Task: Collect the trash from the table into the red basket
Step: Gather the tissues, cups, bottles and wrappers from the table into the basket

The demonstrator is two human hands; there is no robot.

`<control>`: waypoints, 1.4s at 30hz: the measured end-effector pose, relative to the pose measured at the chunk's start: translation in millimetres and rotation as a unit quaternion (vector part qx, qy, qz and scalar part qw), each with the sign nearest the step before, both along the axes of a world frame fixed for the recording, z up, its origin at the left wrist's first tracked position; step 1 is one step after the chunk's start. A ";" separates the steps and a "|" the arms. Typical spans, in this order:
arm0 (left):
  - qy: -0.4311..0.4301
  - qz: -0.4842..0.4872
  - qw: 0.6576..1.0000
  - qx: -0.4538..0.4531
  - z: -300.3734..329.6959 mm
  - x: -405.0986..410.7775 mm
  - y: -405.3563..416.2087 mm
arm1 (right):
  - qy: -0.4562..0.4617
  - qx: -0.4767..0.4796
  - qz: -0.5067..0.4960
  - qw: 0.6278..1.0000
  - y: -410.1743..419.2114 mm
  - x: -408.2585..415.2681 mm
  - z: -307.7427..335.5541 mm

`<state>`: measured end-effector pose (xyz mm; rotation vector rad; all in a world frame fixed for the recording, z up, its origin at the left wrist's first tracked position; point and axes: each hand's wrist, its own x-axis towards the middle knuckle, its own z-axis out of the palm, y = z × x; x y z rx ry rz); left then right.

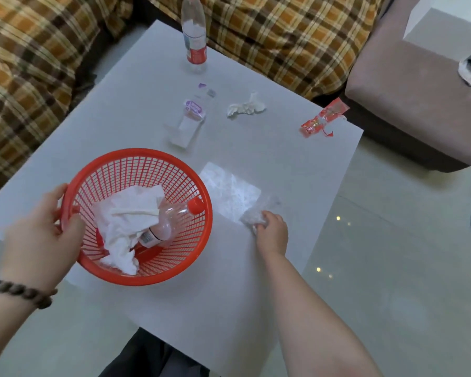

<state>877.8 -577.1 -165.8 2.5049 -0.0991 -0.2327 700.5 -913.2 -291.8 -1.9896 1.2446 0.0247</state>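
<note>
My left hand (42, 235) grips the near-left rim of the red basket (172, 164), tilted over the table's front left. Inside lie crumpled white tissue (125, 219) and a red-capped clear bottle (172, 219). My right hand (272, 232) is closed on a crumpled clear plastic wrapper (252, 214) on the white table (297, 170). Farther back lie a clear purple-labelled wrapper (189, 118), a crumpled tissue (246, 106) and a red wrapper (324, 119) at the right edge. An upright water bottle (194, 34) stands at the far edge.
A plaid-covered sofa (33, 72) wraps the table's far and left sides. A brown upholstered seat (419, 99) stands to the right. Glossy floor (392, 268) lies right of the table. My dark-clothed knee (152, 357) sits below the near corner.
</note>
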 end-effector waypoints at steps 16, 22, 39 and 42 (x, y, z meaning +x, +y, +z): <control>-0.103 -0.053 0.993 -0.012 133.7 -22.2 -27.8 | -0.271 -0.036 0.249 0.929 155.2 88.2 249.6; -0.111 -0.015 0.993 -0.040 148.9 -25.0 1.7 | -0.174 -0.021 0.359 0.917 189.9 108.1 253.0; -0.117 0.152 0.980 -0.042 144.6 42.7 199.8 | -0.167 0.037 0.308 0.936 315.1 175.7 221.6; -0.107 0.164 0.979 -0.057 138.4 73.5 238.0 | -0.167 0.029 0.322 0.932 349.6 210.2 217.8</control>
